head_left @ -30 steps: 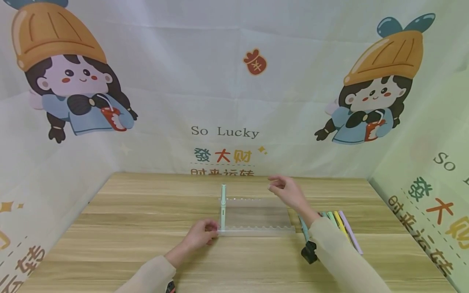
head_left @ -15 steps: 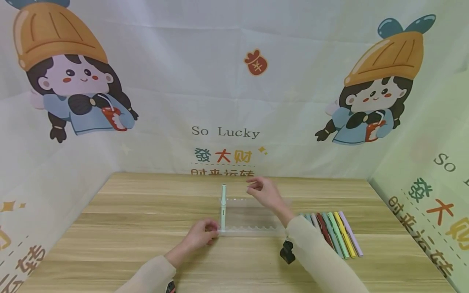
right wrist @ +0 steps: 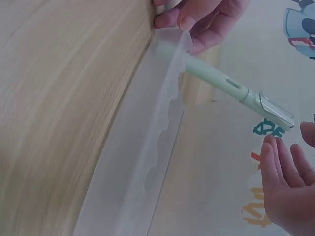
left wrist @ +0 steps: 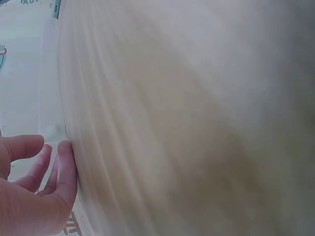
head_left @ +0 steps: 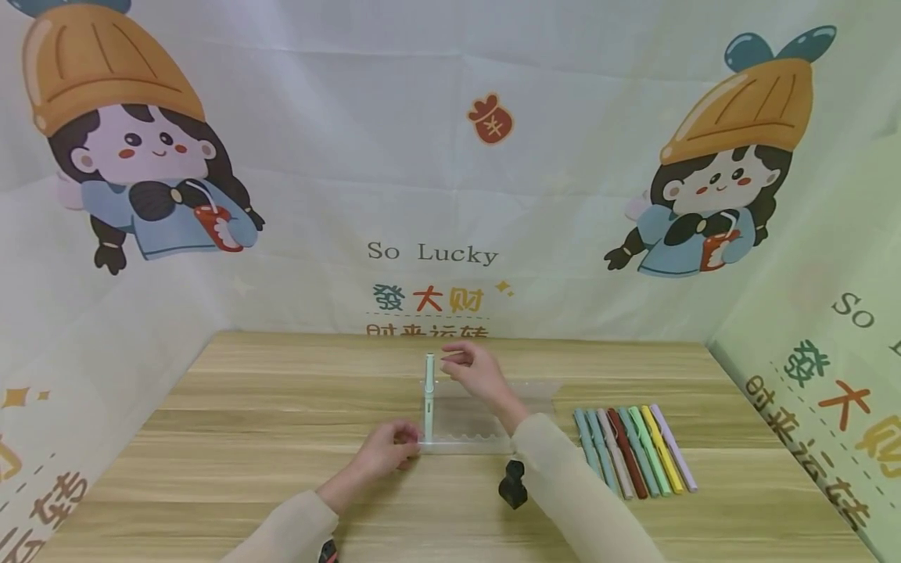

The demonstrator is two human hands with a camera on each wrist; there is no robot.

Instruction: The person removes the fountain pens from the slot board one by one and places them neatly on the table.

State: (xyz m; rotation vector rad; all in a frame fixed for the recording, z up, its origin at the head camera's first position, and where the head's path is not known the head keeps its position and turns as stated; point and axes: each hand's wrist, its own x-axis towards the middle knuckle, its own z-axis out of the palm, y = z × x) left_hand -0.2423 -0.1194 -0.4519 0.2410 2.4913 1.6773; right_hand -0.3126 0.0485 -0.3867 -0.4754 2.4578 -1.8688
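A clear plastic pen rack [head_left: 464, 447] with a notched front edge stands mid-table. One pale green pen [head_left: 428, 399] leans in its leftmost slot, its clip [right wrist: 276, 111] at the upper end. My left hand [head_left: 389, 447] holds the rack's left front corner between thumb and fingers; the left wrist view shows this hand [left wrist: 39, 187] at the rack's end. Just right of the pen's top, my right hand [head_left: 479, 374] hovers above the rack with nothing in it. Its fingers [right wrist: 280, 160] are loosely bent and apart from the pen.
Several capped pens lie side by side right of the rack, among them a dark red pen [head_left: 628, 453], a yellow pen [head_left: 662, 450] and a purple pen [head_left: 673, 447]. A printed cloth [head_left: 436, 195] hangs behind the wooden table [head_left: 246, 422].
My right hand has moved left across the rack toward the upright pen's top, uncovering the row of pens. My left hand, the rack and the pen in it have stayed put.
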